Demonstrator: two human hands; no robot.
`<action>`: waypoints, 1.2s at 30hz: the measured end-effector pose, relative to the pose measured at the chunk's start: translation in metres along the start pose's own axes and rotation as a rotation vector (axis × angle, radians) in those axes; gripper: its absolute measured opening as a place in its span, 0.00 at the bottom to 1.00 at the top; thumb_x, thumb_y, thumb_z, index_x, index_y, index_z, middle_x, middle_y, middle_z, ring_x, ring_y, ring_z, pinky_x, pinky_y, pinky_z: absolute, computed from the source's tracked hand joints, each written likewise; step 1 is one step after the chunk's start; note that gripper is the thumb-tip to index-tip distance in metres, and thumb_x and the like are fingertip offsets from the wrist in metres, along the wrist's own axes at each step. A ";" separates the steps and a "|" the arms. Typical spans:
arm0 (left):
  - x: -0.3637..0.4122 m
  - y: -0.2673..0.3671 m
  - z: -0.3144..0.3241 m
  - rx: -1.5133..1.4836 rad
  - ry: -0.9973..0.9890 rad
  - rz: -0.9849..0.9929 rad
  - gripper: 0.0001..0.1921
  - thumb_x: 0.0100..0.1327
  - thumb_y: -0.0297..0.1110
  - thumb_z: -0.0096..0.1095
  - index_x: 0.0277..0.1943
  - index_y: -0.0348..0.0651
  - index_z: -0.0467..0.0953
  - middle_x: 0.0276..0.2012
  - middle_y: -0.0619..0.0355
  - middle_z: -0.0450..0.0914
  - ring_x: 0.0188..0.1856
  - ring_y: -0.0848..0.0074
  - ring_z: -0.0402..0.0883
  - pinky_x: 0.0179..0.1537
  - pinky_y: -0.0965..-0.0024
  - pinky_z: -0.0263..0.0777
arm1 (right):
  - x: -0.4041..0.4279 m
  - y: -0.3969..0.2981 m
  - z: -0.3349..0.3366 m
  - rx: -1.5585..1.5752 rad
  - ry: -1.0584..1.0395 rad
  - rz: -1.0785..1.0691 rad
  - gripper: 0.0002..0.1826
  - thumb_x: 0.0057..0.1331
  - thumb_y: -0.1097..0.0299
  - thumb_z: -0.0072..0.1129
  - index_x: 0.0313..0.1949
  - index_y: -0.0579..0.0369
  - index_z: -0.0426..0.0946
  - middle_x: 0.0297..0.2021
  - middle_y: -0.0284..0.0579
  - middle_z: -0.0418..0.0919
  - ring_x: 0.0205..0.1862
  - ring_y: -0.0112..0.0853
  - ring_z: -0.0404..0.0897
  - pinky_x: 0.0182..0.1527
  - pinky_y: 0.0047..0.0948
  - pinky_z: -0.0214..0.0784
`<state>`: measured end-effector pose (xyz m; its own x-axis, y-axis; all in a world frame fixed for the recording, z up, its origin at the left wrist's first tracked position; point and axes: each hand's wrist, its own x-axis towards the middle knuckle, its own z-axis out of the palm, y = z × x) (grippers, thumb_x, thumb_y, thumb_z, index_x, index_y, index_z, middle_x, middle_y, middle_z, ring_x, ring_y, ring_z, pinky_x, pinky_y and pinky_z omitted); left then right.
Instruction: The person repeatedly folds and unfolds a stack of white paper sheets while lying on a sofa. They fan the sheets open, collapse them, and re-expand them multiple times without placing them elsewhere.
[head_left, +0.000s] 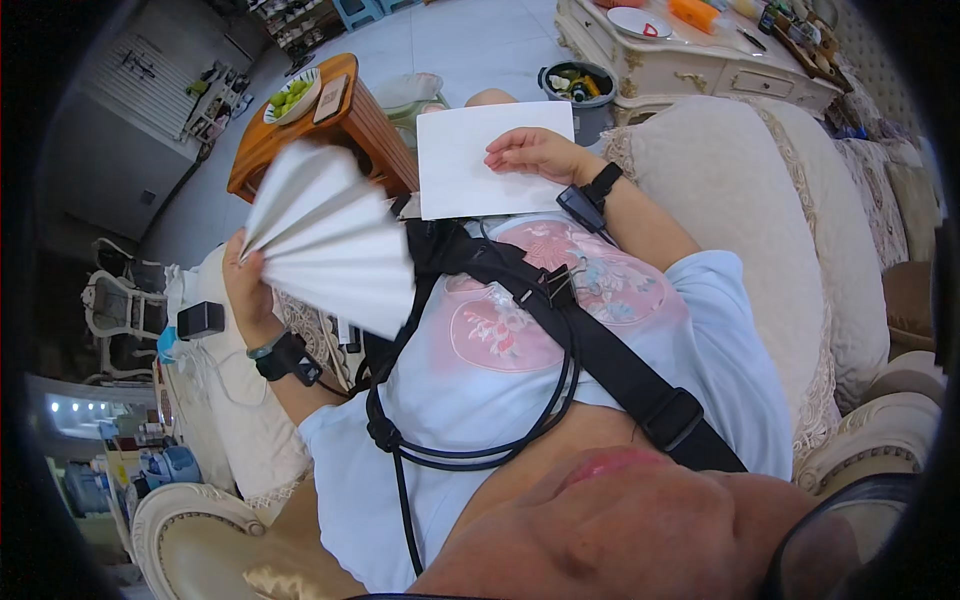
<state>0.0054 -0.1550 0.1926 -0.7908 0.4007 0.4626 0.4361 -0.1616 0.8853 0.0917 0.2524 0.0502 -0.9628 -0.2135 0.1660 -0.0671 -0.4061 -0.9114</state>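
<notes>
A white pleated paper fan (330, 240) is spread out on the left side of the head view, its far edge slightly blurred. My left hand (249, 281) pinches the gathered end of its folds. On my lap lies a flat white rectangular sheet or board (465, 176). Over its right part is my right hand (538, 154), fingers loosely curved and holding nothing; whether it touches the surface is unclear. Both wrists carry black straps with small devices.
A wooden side table (259, 146) bears a bowl of green fruit (292, 97) and a phone (331, 99). A filled bin (578, 86) stands by a cream drawer table (667, 71). Cream sofa cushions (720, 172) lie at right; black straps and a looped cable cross my chest.
</notes>
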 end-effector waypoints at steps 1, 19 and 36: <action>0.005 -0.003 -0.004 0.234 -0.044 -0.021 0.12 0.51 0.37 0.65 0.30 0.40 0.71 0.26 0.66 0.70 0.29 0.86 0.64 0.32 0.83 0.57 | 0.000 -0.001 0.001 0.019 0.002 0.004 0.15 0.61 0.74 0.50 0.47 0.64 0.68 0.43 0.47 0.73 0.47 0.30 0.72 0.53 0.26 0.63; 0.001 0.007 0.002 0.379 -0.092 -0.022 0.13 0.49 0.37 0.65 0.30 0.39 0.71 0.25 0.66 0.69 0.30 0.85 0.64 0.32 0.82 0.56 | 0.001 0.002 -0.002 0.005 0.012 0.012 0.14 0.61 0.74 0.51 0.46 0.63 0.69 0.42 0.46 0.74 0.46 0.29 0.73 0.53 0.26 0.63; 0.004 0.003 0.000 0.333 -0.024 -0.070 0.13 0.54 0.36 0.63 0.34 0.36 0.69 0.29 0.61 0.73 0.32 0.84 0.69 0.37 0.82 0.61 | 0.000 0.000 -0.001 -0.003 -0.015 -0.007 0.14 0.61 0.73 0.50 0.47 0.64 0.68 0.43 0.47 0.74 0.47 0.30 0.72 0.53 0.26 0.63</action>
<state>0.0037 -0.1538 0.1973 -0.8150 0.4225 0.3967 0.5007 0.1686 0.8490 0.0912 0.2529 0.0502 -0.9582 -0.2243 0.1777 -0.0743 -0.4049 -0.9113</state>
